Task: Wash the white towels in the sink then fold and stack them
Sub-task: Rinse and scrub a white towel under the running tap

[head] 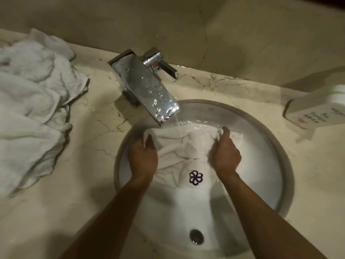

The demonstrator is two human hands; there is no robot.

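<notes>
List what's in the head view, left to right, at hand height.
Pile of white towels → left hand → embroidered flower logo on the towel in the sink → right hand → tissue box.

wall [186,25]: beige, cracked | countertop [93,118]: cream veined marble | light: dim, warm

Faucet spout [149,94] overhangs the sink [270,146] rim at rear left, blocking approach from that quarter. Heaped towels [33,101] occupy the left counter [93,184]. A white bottle [315,107] lies on the right counter. Basin front, around the drain [196,236], is open; counter between heap and sink is passable.
</notes>
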